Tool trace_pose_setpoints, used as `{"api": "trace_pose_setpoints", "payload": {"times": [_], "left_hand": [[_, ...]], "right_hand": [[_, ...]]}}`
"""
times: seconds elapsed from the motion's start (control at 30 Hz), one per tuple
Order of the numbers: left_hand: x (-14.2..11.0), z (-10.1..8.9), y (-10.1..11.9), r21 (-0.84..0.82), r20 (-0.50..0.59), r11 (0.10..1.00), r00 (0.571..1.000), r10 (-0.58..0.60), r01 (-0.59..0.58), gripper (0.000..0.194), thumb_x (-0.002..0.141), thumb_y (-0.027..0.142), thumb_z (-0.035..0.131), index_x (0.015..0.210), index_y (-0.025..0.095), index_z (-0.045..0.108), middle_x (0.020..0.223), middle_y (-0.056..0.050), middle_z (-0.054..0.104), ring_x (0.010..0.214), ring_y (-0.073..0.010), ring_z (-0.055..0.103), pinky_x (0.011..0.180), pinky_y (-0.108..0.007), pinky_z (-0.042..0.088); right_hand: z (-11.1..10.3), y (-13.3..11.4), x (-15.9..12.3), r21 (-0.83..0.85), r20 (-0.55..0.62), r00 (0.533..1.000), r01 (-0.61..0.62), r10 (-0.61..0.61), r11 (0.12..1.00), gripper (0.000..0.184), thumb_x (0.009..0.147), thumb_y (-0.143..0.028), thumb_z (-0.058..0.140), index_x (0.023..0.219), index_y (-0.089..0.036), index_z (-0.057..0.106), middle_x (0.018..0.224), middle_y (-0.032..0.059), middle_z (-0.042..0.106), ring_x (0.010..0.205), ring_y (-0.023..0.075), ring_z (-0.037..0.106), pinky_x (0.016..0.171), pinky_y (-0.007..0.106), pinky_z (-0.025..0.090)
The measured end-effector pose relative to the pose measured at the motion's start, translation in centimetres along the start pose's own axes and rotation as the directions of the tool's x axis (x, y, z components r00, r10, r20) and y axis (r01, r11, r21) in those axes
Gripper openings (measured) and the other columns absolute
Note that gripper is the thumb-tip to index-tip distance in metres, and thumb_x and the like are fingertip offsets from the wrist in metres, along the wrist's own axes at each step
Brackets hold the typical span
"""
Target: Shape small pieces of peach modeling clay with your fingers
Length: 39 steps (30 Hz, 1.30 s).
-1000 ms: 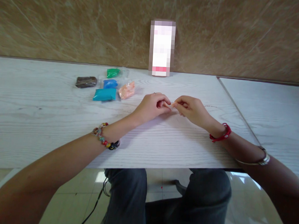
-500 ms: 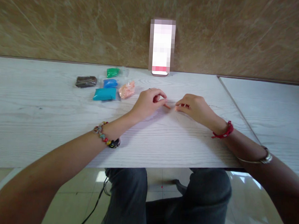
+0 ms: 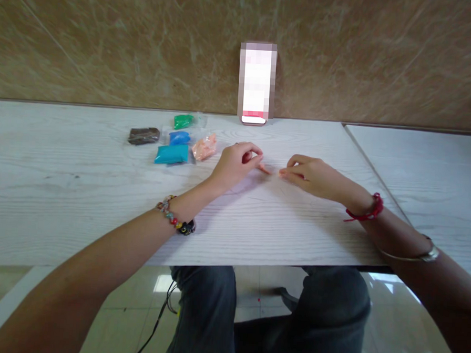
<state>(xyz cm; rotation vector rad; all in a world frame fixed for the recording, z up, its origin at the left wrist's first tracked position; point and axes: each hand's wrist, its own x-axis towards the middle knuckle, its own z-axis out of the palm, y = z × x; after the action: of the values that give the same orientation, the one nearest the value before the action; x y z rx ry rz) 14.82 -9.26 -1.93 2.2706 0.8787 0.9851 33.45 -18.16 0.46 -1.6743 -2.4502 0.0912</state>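
Note:
My left hand [image 3: 238, 162] is over the tabletop, thumb and forefinger pinched together. A thin orange-pink tip shows just below its fingertips; whether it is a finger or a bit of clay I cannot tell. Opposite it, a small gap away, my right hand [image 3: 310, 174] has its thumb and fingertips pressed together low over the table. Anything between them is too small to make out. Nearest my left hand lies a clear bag of peach modelling clay [image 3: 204, 147], its wrapper crumpled.
Left of the peach bag lie packets of turquoise clay [image 3: 172, 154], blue clay [image 3: 179, 138], green clay [image 3: 183, 122] and brown clay [image 3: 143, 136]. A phone [image 3: 254, 119] with a blurred screen leans on the marbled wall [image 3: 108, 48]. The white wooden table [image 3: 79, 215] ends above my knees.
My right hand has shifted slightly right, away from the left, its fingers still pinched. The left hand keeps its pose. The whole view has shifted a little.

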Motion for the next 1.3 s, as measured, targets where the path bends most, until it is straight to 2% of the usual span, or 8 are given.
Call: {"api": "trace_pose_setpoints", "payload": {"times": [0.17, 0.4, 0.6, 0.7, 0.83, 0.93, 1.17, 1.3], "left_hand": [[0.2, 0.0, -0.1, 0.011, -0.002, 1.000, 1.000, 0.001, -0.001, 0.008, 0.076, 0.017, 0.056, 0.075, 0.014, 0.064, 0.053, 0.005, 0.046, 0.054, -0.0076, 0.041, 0.054, -0.023, 0.031], [0.2, 0.2, -0.4, 0.026, 0.008, 1.000, 1.000, 0.015, -0.015, 0.011, 0.078, 0.018, 0.054, 0.075, 0.014, 0.063, 0.059, 0.003, 0.052, 0.055, -0.0078, 0.042, 0.055, -0.023, 0.032], [0.1, 0.2, -0.4, 0.033, 0.020, 0.999, 0.999, 0.025, -0.025, 0.014, 0.080, 0.019, 0.051, 0.076, 0.014, 0.063, 0.064, 0.001, 0.057, 0.056, -0.0082, 0.044, 0.057, -0.023, 0.033], [0.2, 0.2, -0.5, 0.042, 0.018, 0.998, 0.999, 0.036, -0.036, 0.014, 0.079, 0.019, 0.052, 0.076, 0.013, 0.064, 0.063, 0.001, 0.057, 0.057, -0.0084, 0.045, 0.057, -0.023, 0.034], [0.3, 0.2, -0.5, 0.062, 0.008, 0.997, 0.999, 0.042, -0.043, 0.014, 0.079, 0.019, 0.052, 0.076, 0.013, 0.064, 0.065, 0.000, 0.058, 0.058, -0.0087, 0.046, 0.057, -0.023, 0.034], [0.3, 0.2, -0.6, 0.070, 0.017, 0.996, 0.999, 0.048, -0.049, 0.014, 0.079, 0.019, 0.051, 0.077, 0.013, 0.064, 0.067, 0.000, 0.060, 0.059, -0.0090, 0.047, 0.058, -0.023, 0.035], [0.2, 0.3, -0.7, 0.060, 0.041, 0.997, 0.998, 0.044, -0.046, 0.015, 0.080, 0.020, 0.050, 0.077, 0.014, 0.064, 0.071, -0.001, 0.062, 0.062, -0.0099, 0.049, 0.061, -0.024, 0.037], [0.2, 0.2, -0.5, 0.069, 0.040, 0.997, 0.998, 0.039, -0.041, 0.015, 0.080, 0.019, 0.050, 0.076, 0.014, 0.064, 0.070, -0.001, 0.062, 0.063, -0.0104, 0.050, 0.062, -0.024, 0.037]], "right_hand": [[-0.6, 0.8, -0.1, 0.060, -0.176, 0.984, 0.027, -0.016, 0.998, 0.030, 0.088, -0.024, 0.042, 0.091, -0.015, 0.070, 0.089, 0.0083, 0.063, 0.075, 0.0144, 0.057, 0.067, 0.026, 0.042], [0.1, 0.6, -0.5, -0.136, 0.041, 0.999, 0.005, 0.000, 0.991, 0.036, 0.091, -0.031, 0.035, 0.122, -0.028, 0.054, 0.109, 0.0069, 0.056, 0.063, 0.0109, 0.053, 0.056, 0.026, 0.038], [0.4, -0.6, -0.4, -0.254, 0.092, 0.996, 0.007, 0.017, 0.967, 0.036, 0.091, -0.031, 0.031, 0.119, -0.027, 0.054, 0.107, 0.0068, 0.056, 0.059, 0.0104, 0.050, 0.048, 0.025, 0.029], [0.6, -0.4, -0.1, -0.151, 0.061, 0.998, 0.015, -0.005, 0.988, 0.036, 0.091, -0.029, 0.032, 0.115, -0.022, 0.058, 0.105, 0.0083, 0.057, 0.062, 0.0116, 0.051, 0.052, 0.026, 0.034], [1.3, 1.0, 0.5, 0.137, -0.117, 0.992, -0.030, 0.047, 0.990, 0.030, 0.087, -0.027, 0.043, 0.102, -0.016, 0.066, 0.093, 0.0086, 0.058, 0.067, 0.0121, 0.053, 0.062, 0.026, 0.040], [1.5, 1.5, 0.6, 0.163, -0.189, 0.978, -0.055, 0.086, 0.985, 0.032, 0.083, -0.025, 0.049, 0.110, -0.013, 0.063, 0.092, 0.0095, 0.058, 0.065, 0.0122, 0.051, 0.061, 0.027, 0.040], [1.0, -0.2, 0.0, -0.142, 0.041, 0.999, -0.018, 0.024, 0.990, 0.036, 0.090, -0.031, 0.034, 0.115, -0.021, 0.058, 0.110, 0.0098, 0.054, 0.065, 0.0116, 0.052, 0.058, 0.027, 0.038], [1.3, 0.5, 0.4, -0.033, 0.001, 1.000, -0.002, 0.002, 0.999, 0.034, 0.089, -0.029, 0.035, 0.107, -0.018, 0.062, 0.105, 0.0099, 0.056, 0.073, 0.0137, 0.055, 0.063, 0.027, 0.040]]}}
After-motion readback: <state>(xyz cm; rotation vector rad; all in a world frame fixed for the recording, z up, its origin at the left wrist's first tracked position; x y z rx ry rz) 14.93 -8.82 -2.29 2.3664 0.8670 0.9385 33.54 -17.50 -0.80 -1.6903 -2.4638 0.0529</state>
